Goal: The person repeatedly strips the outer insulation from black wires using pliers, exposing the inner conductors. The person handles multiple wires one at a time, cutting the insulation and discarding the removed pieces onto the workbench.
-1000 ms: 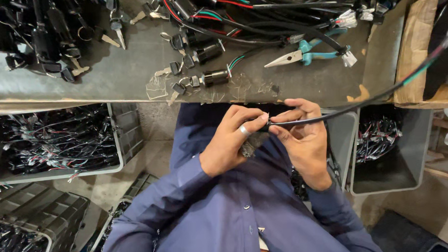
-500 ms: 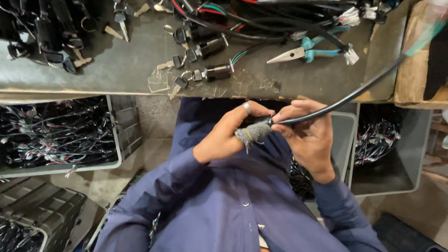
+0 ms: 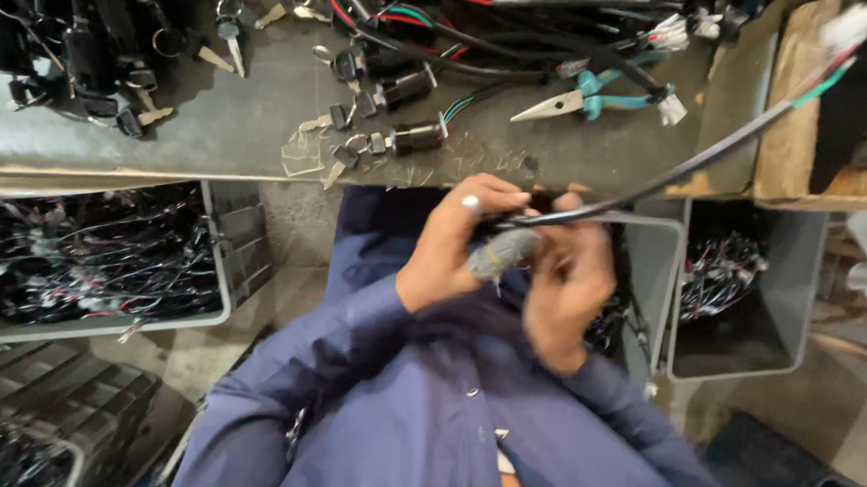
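Left hand (image 3: pixel 448 248) and right hand (image 3: pixel 565 287) close together, below desk edge, over lap. Both clamped on black cable (image 3: pixel 662 176); grey wrapped end (image 3: pixel 501 254) pinched between them. Right hand blurred, finger detail unclear. Wrap looked partly on; far end with coloured wires (image 3: pixel 831 71) bare. Cable ran up-right across desk (image 3: pixel 237 125) corner, toward cardboard box (image 3: pixel 795 135). Pliers (image 3: pixel 582 99), keys, locks (image 3: pixel 415 136) lay near edge. Bins (image 3: pixel 213 251) flanked both sides; open room only over lap.
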